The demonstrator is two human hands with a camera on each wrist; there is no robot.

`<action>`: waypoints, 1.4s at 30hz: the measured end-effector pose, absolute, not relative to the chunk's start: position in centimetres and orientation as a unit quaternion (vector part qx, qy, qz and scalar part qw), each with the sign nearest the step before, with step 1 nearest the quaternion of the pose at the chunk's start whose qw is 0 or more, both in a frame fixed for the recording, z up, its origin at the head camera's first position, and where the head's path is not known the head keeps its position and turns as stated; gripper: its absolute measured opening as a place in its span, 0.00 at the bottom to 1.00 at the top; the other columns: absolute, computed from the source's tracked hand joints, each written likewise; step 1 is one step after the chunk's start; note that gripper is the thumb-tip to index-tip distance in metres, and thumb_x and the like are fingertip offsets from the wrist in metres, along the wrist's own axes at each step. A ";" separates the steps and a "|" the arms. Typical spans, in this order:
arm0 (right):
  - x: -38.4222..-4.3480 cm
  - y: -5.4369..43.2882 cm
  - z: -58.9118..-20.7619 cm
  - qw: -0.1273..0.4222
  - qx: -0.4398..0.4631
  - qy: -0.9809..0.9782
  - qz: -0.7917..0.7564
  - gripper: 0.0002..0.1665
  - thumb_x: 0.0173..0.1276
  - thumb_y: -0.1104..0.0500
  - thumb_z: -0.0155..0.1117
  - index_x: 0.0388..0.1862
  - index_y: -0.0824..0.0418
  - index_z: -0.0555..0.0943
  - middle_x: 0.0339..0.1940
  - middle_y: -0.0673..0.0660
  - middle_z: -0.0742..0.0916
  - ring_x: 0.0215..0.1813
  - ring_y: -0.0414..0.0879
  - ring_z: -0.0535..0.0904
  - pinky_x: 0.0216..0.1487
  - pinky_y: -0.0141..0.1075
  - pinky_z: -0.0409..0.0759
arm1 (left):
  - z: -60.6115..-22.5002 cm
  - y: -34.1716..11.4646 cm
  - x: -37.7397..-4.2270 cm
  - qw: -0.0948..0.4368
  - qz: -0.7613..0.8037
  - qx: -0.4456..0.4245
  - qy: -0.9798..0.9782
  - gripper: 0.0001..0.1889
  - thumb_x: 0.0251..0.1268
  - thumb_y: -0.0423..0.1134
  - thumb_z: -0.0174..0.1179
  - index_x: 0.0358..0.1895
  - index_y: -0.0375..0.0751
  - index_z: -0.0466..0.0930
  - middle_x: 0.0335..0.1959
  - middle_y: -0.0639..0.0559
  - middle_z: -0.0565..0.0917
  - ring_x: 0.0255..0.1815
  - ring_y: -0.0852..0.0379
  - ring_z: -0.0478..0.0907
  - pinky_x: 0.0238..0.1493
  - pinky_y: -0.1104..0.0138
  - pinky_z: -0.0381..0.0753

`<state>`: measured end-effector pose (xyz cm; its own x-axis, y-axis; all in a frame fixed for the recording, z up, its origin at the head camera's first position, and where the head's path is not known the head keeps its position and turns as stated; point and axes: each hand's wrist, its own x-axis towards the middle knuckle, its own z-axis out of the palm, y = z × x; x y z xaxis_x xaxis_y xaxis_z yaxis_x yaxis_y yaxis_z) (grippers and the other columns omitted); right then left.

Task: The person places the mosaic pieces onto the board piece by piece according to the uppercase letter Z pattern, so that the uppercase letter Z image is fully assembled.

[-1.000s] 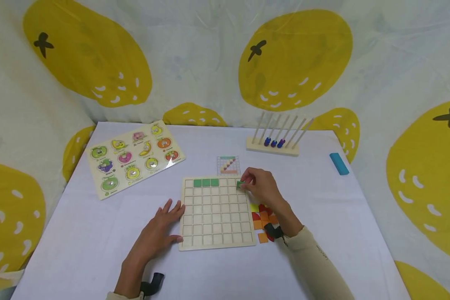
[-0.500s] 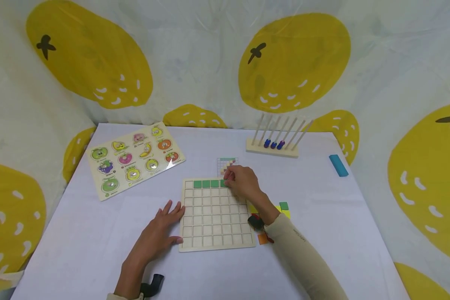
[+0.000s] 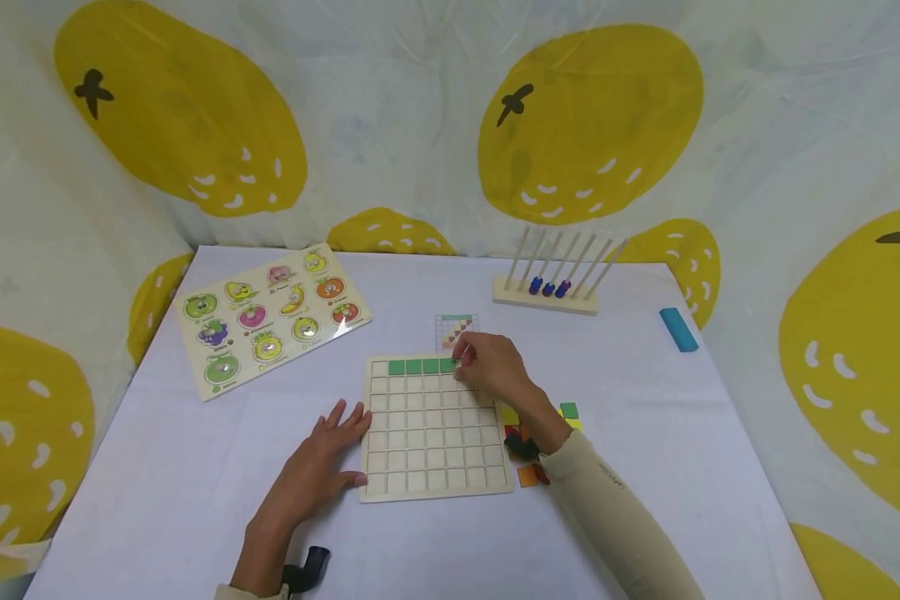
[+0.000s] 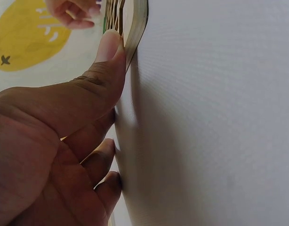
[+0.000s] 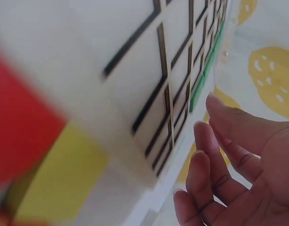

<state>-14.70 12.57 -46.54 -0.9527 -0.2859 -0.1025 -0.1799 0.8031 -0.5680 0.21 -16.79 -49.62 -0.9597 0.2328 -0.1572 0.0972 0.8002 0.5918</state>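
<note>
- A gridded wooden board lies between the left hand and the right hand, four green tiles along its far row
- Left hand: fingers spread, thumb touching the board's edge
- Right hand: fingers loosely bent, holding nothing, just beside the last green tile
- Loose coloured tiles sit near the right wrist
- Beyond the left hand, a fruit puzzle; beyond the right, a rod stand

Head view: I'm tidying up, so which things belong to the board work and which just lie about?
Belong: grid board; green tiles on it; loose tiles beside it; probably the pattern card.

Apparently lying about: fruit puzzle; peg rack; teal block.
</note>
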 end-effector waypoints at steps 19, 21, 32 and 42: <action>-10.2 25.0 -45.5 0.121 -0.018 0.950 -0.288 0.17 0.66 0.57 0.78 0.52 0.56 0.86 0.42 0.55 0.88 0.46 0.52 0.79 0.43 0.37 0.84 | -49.6 -16.9 0.0 0.121 0.302 0.093 0.941 0.54 0.44 0.37 0.85 0.81 0.46 0.67 0.83 0.49 0.65 0.90 0.41 0.50 0.87 0.42 0.54; -9.7 25.9 -45.7 0.128 -0.008 0.950 -0.284 0.18 0.65 0.58 0.79 0.52 0.57 0.87 0.43 0.56 0.88 0.47 0.52 0.79 0.43 0.37 0.85 | -49.6 -16.9 0.0 0.117 0.300 0.095 0.942 0.54 0.44 0.37 0.85 0.80 0.46 0.68 0.83 0.49 0.65 0.90 0.40 0.50 0.87 0.41 0.55; -9.1 28.4 -46.8 0.162 -0.012 0.956 -0.245 0.17 0.62 0.58 0.82 0.48 0.58 0.86 0.42 0.57 0.86 0.47 0.52 0.79 0.46 0.40 0.85 | -49.4 -17.0 0.1 0.114 0.298 0.101 0.942 0.53 0.45 0.38 0.84 0.80 0.46 0.68 0.83 0.48 0.65 0.89 0.41 0.50 0.87 0.41 0.55; -9.7 28.1 -46.9 0.162 0.003 0.956 -0.243 0.15 0.63 0.57 0.81 0.42 0.58 0.83 0.35 0.56 0.83 0.44 0.51 0.77 0.41 0.38 0.83 | -49.3 -16.9 0.1 0.113 0.305 0.102 0.940 0.53 0.46 0.37 0.84 0.81 0.45 0.68 0.83 0.48 0.65 0.90 0.41 0.50 0.87 0.41 0.54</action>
